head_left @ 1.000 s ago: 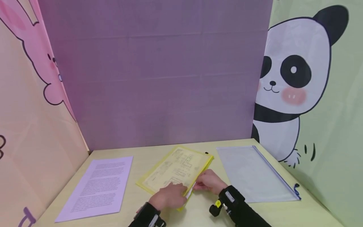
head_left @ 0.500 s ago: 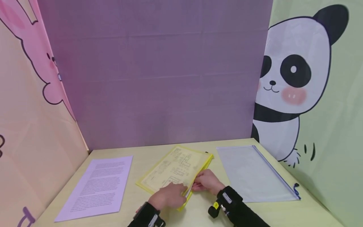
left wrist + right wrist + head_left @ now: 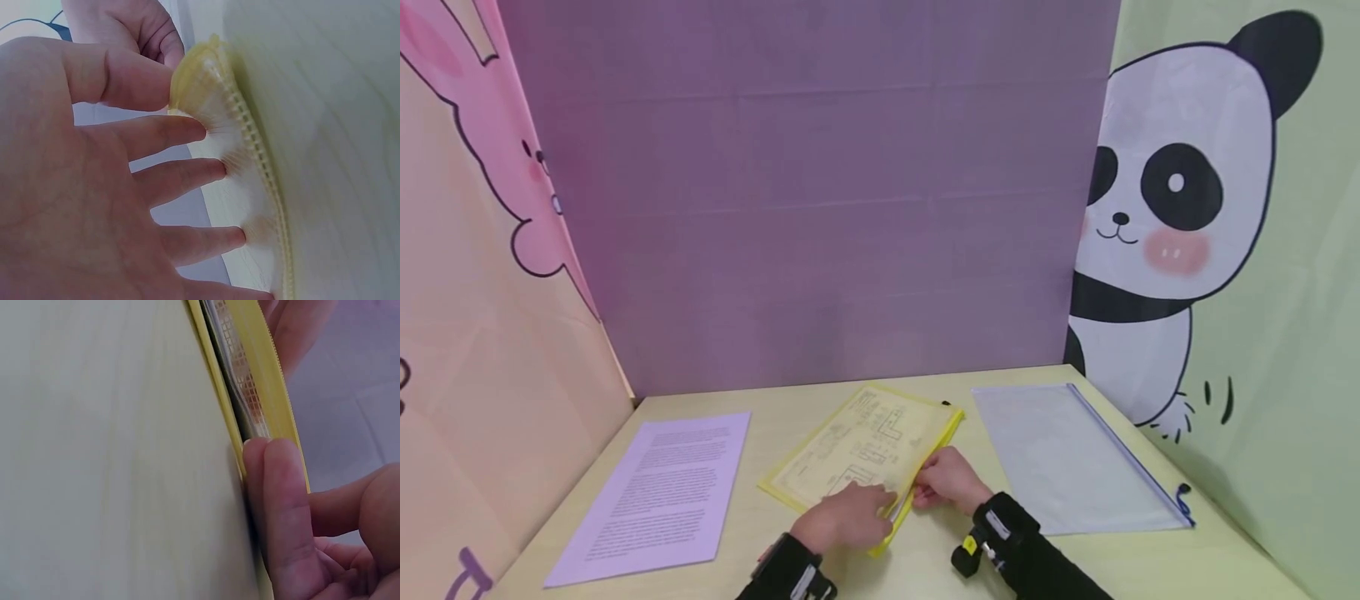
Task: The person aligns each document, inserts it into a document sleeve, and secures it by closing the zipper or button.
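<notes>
A yellow mesh zip folder (image 3: 820,454) lies slanted mid-table, a sheet with printed drawings showing through its top. Its right-hand zipped side gapes: in the right wrist view the upper zip band (image 3: 270,369) stands apart from the lower one, with paper edges between. My left hand (image 3: 850,517) rests on the folder's near end; in the left wrist view its spread, straight fingers (image 3: 181,175) press the mesh and the thumb touches the yellow rim. My right hand (image 3: 951,479) pinches the upper band between thumb and fingers (image 3: 287,506), fingertips at the gap.
A printed lilac sheet (image 3: 662,492) lies on the table's left. On the right is a clear whitish zip folder (image 3: 1075,467) with a blue zip and blue pull loop (image 3: 1183,500). A purple backdrop (image 3: 835,208) stands behind the table; printed cloths hang at both sides.
My right hand has shifted very slightly left along the folder's edge, and the gap there looks a little different. My left hand stays in place on the folder.
</notes>
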### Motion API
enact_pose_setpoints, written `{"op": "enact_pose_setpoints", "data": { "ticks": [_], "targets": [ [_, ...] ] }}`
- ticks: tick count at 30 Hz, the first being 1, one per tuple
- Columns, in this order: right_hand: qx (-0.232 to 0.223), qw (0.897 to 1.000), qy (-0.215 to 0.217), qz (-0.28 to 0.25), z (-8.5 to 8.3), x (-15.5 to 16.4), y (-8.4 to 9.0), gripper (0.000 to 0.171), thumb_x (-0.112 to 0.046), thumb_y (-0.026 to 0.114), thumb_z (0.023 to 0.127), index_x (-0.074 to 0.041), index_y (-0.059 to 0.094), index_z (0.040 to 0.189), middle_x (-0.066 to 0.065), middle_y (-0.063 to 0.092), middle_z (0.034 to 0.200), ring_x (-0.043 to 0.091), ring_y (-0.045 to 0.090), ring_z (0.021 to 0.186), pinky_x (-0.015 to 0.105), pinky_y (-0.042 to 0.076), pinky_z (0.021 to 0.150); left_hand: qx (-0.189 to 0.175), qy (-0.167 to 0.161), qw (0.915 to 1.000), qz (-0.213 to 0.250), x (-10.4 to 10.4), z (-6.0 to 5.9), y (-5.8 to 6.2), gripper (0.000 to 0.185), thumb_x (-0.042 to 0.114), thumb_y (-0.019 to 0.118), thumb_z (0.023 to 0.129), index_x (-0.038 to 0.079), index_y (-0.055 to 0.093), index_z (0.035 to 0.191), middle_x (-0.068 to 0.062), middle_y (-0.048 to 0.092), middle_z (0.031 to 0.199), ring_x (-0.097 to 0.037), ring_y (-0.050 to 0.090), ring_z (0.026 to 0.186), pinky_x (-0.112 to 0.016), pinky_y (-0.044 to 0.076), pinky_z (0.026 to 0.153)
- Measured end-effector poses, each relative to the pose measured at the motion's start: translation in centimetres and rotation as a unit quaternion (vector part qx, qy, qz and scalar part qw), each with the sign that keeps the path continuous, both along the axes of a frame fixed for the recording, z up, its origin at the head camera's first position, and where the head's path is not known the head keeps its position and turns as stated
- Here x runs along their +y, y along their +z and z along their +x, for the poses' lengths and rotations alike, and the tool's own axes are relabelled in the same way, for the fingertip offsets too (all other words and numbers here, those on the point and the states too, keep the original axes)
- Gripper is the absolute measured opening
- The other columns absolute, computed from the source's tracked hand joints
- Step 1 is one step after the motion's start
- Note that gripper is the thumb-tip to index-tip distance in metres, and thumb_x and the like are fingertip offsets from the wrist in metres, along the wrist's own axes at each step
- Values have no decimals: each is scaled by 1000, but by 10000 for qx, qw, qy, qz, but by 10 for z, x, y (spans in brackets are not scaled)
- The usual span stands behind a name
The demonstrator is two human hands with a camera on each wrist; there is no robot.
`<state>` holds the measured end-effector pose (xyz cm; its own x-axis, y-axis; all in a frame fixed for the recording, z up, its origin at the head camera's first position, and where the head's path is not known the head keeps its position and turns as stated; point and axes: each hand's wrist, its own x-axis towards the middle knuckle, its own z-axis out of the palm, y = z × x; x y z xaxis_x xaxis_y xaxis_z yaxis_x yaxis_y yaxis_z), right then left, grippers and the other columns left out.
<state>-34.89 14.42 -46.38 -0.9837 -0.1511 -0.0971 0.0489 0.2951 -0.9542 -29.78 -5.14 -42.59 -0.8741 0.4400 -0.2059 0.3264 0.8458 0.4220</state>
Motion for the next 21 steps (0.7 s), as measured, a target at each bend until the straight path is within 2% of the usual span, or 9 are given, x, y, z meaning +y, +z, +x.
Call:
{"op": "enact_pose_setpoints", "data": {
  "ticks": [8, 12, 16, 21],
  "targets": [
    [56, 9996, -4, 264, 1, -2, 1, 10, 2, 63, 92, 6, 71, 88, 8, 66, 64, 15, 67, 53, 31, 60, 54, -85, 31, 9999, 64, 0, 0, 1, 49, 34, 64, 92, 23, 63, 140, -5, 56, 148, -40, 42, 141, -68, 29, 112],
    [49, 9994, 31, 345, 2, -3, 2, 8, 3, 64, 90, 5, 68, 85, 8, 65, 64, 14, 66, 52, 30, 60, 54, 14, -23, 10000, 41, 0, 1, 0, 50, 34, 63, 90, 22, 63, 139, -6, 56, 148, -42, 43, 141, -71, 30, 110],
    [0, 9996, 143, 236, 2, -1, 2, 7, 2, 65, 91, 6, 70, 88, 9, 67, 65, 14, 66, 52, 31, 60, 55, 159, -71, 9998, -6, 0, 2, -1, 52, 33, 63, 88, 22, 64, 139, -7, 55, 148, -44, 43, 140, -73, 31, 107],
    [-30, 9993, 349, 115, 3, -1, 4, 9, 2, 65, 92, 8, 72, 95, 10, 69, 66, 15, 67, 53, 31, 60, 55, 171, -91, 9998, 5, -2, 3, 1, 55, 32, 67, 85, 23, 64, 139, -6, 56, 147, -41, 44, 139, -70, 33, 108]
  ]
}}
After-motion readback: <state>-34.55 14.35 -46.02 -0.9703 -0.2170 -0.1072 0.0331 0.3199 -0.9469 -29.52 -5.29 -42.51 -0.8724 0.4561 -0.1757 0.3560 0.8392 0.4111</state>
